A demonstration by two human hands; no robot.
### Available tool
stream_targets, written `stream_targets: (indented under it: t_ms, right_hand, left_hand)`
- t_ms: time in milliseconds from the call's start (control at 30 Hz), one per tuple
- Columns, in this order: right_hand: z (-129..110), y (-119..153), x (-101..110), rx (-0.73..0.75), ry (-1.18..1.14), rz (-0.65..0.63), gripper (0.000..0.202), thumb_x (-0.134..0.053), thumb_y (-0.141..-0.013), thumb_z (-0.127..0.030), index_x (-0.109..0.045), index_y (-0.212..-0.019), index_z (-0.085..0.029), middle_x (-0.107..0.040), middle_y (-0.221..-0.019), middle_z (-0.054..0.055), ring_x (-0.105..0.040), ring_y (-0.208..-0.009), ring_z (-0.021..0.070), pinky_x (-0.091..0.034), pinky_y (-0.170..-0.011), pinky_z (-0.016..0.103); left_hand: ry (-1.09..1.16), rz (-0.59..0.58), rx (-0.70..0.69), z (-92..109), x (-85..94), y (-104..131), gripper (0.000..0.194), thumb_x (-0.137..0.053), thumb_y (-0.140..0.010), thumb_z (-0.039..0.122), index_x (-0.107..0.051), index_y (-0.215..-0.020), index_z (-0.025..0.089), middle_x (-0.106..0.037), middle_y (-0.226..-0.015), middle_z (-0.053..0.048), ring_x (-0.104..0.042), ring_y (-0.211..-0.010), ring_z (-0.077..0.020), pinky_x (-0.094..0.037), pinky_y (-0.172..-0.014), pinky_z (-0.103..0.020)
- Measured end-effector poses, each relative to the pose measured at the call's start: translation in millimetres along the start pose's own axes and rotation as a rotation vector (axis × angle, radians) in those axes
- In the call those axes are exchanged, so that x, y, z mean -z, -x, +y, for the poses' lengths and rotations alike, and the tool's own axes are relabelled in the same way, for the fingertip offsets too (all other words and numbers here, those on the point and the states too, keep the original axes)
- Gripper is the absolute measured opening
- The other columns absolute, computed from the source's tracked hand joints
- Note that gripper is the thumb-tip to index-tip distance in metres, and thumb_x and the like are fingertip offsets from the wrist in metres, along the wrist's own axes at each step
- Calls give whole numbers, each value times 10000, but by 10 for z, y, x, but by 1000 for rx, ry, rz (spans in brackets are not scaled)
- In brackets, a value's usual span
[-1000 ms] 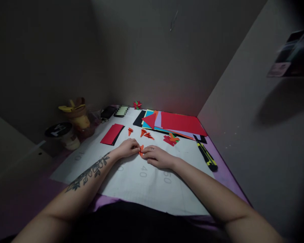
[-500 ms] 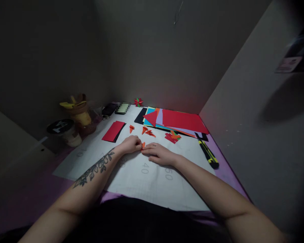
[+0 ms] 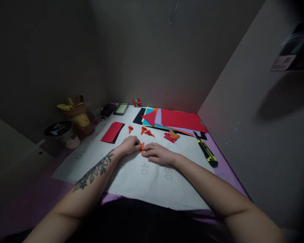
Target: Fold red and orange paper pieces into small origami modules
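A small orange paper piece (image 3: pixel 142 147) lies on the white sheet between my two hands. My left hand (image 3: pixel 131 144) is closed, its fingertips pinching the left side of this piece. Stretched out flat from the other side, my right hand (image 3: pixel 160 154) rests its fingertips on the paper's right edge, the thumb apart below. Just beyond the hands are several folded orange paper pieces (image 3: pixel 144 130). Loose red, orange and green paper strips (image 3: pixel 171 136) lie to the right of them. The exact folds under my fingers are hidden.
A stack of red paper strips (image 3: pixel 112 132) lies left. Large coloured sheets (image 3: pixel 183 120) fill the back right, with a yellow-black utility knife (image 3: pixel 207 151) nearer. A paper star (image 3: pixel 136 102), a phone (image 3: pixel 121 108), a lidded cup (image 3: pixel 63 133) and a brown-yellow holder (image 3: pixel 78 116) stand around.
More of the orange paper piece shows between my fingertips now. My hands have hardly moved; the whole view has shifted slightly.
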State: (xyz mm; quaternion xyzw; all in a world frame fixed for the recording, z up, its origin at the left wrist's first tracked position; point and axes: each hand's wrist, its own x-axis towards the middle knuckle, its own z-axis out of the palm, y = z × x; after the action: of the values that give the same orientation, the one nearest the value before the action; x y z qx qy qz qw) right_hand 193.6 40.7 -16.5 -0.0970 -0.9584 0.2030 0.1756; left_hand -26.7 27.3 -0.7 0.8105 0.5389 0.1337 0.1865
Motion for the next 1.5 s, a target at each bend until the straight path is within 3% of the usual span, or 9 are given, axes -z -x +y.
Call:
stream_targets:
  t_ms: [567, 967, 1233, 1500]
  right_hand:
    - [-40, 14, 31, -22, -14, 6, 285, -562, -832, -243, -646, -1097, -181, -570, -1226, 133, -519, -1137, 216, -372, -1002, 404]
    - [-215, 9, 50, 34, 49, -31, 314, -517, -787, -117, -595, -1076, -209, -617, -1161, 67, -479, -1157, 214, -320, -1010, 422]
    - [-277, 5, 52, -1, 61, 5, 259, -547, -750, -129, -596, -982, -235, -656, -971, 37, -520, -1005, 220, -345, -959, 429]
    - [-279, -12, 45, 5, 70, -9, 205, -559, -751, -163, -585, -949, -212, -629, -975, 53, -530, -992, 209, -328, -975, 420]
  left_hand:
    - [-2, 28, 31, -1, -31, -15, 224, -541, -724, 333, -695, -730, 170, -660, -812, -52, -559, -684, -151, -398, -623, -237]
    - [-63, 77, 52, -13, -66, -2, 184, -559, -729, 333, -654, -716, 176, -647, -818, -52, -563, -730, -169, -408, -668, -255]
    - [-71, 187, 170, -57, -52, 59, 238, -590, -761, 388, -579, -931, 222, -630, -953, -45, -560, -917, -219, -421, -749, -301]
    - [21, 238, 210, -151, -47, 70, 336, -579, -766, 342, -548, -1079, 226, -628, -932, -34, -584, -874, -201, -422, -716, -290]
